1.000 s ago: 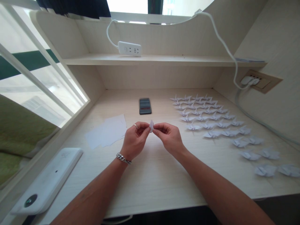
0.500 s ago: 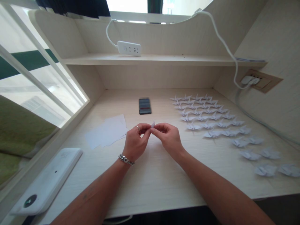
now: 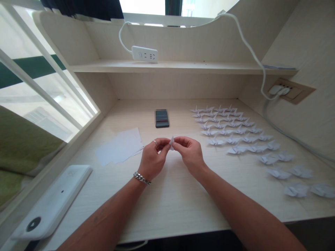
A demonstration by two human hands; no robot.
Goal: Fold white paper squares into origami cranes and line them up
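Observation:
A small piece of folded white paper (image 3: 171, 143) is pinched between my two hands above the middle of the desk. My left hand (image 3: 154, 155), with a ring and a chain bracelet, grips its left side between thumb and fingers. On the other side my right hand (image 3: 190, 151) holds it the same way. The fingertips hide part of the fold. To the left lie flat white paper sheets (image 3: 119, 146), overlapping in a loose pile. Rows of folded paper cranes (image 3: 226, 130) stand at the right.
Behind my hands lies a dark phone (image 3: 162, 118). A white box-shaped device (image 3: 54, 200) sits at the left edge. The shelf (image 3: 180, 66) above the desk holds a power strip (image 3: 144, 54). A white cable (image 3: 247, 43) runs down to a wall socket (image 3: 293, 91).
The fingertips have moved slightly apart, so more of the folded paper shows between them. Both hands have shifted a little to the right.

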